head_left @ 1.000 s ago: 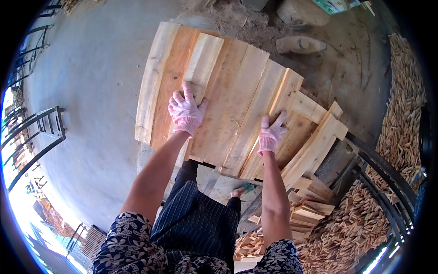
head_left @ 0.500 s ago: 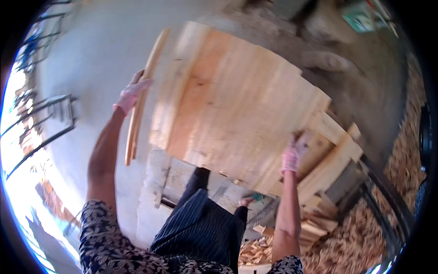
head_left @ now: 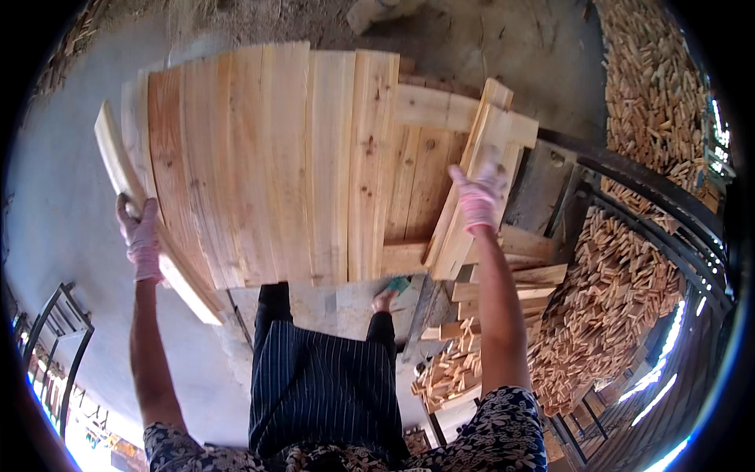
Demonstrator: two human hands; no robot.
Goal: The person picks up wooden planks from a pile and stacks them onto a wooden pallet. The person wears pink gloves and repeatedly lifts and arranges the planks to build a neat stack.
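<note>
Boards (head_left: pixel 283 165) lie edge to edge, right recess (head_left: pixel 415 185) uncovered. Left hand (head_left: pixel 141 238) grips a loose plank (head_left: pixel 118 153); right hand (head_left: pixel 478 198), fingers spread, is over strips (head_left: pixel 456 236).

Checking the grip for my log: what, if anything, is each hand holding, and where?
Left hand: a narrow wooden board, near mid-length, by its left edge. Right hand: on or just over a wooden plank; blur hides any grip.

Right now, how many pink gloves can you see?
2: one glove on the left hand, holding a long board, and one on the right hand, on or just above the narrow boards.
</note>
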